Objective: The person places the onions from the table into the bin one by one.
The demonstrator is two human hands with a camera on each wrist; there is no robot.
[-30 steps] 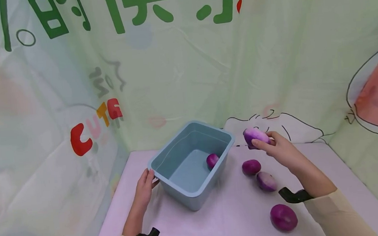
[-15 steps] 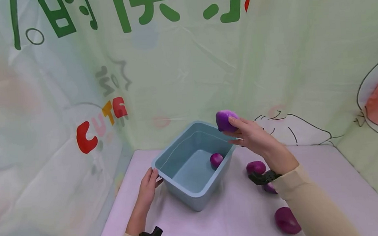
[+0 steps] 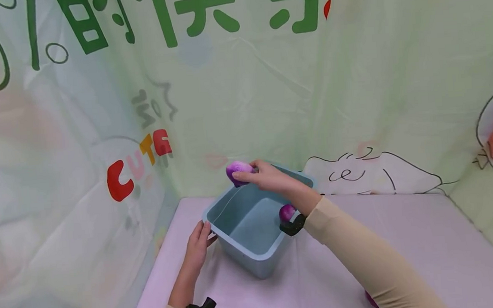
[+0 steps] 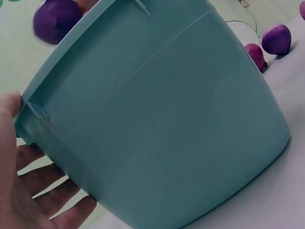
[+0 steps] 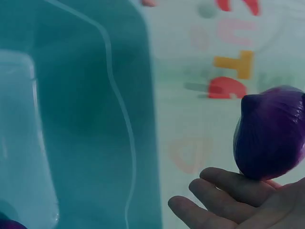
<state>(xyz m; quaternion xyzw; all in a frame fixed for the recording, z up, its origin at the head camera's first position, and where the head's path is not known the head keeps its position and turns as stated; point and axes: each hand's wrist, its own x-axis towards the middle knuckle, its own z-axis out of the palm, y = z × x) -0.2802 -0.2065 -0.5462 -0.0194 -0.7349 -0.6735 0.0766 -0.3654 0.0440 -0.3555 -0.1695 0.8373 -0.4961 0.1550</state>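
Head view: multicoloured "CUTE" lettering (image 3: 146,144) and cropped green Chinese characters (image 3: 205,1) mark the pale curtain (image 3: 242,97). The right hand (image 3: 269,175) pinches a glossy purple onion-shaped bulb (image 3: 238,170) between thumb (image 3: 244,176) and fingers (image 5: 233,184), near the far-left rim of a light-blue plastic bin (image 3: 258,256), whose left corner the left hand (image 3: 197,243) grips.

We find the head view bright and evenly lit, with a pale highlight on top of the lifted red onion (image 3: 236,168), so light falls from above. A soft shadow edges the blue plastic bin (image 3: 248,259) on the tabletop (image 3: 320,282). Both wrist views look dimmer to us (the right one murkiest, its printed fabric backdrop (image 5: 190,121) out of focus).
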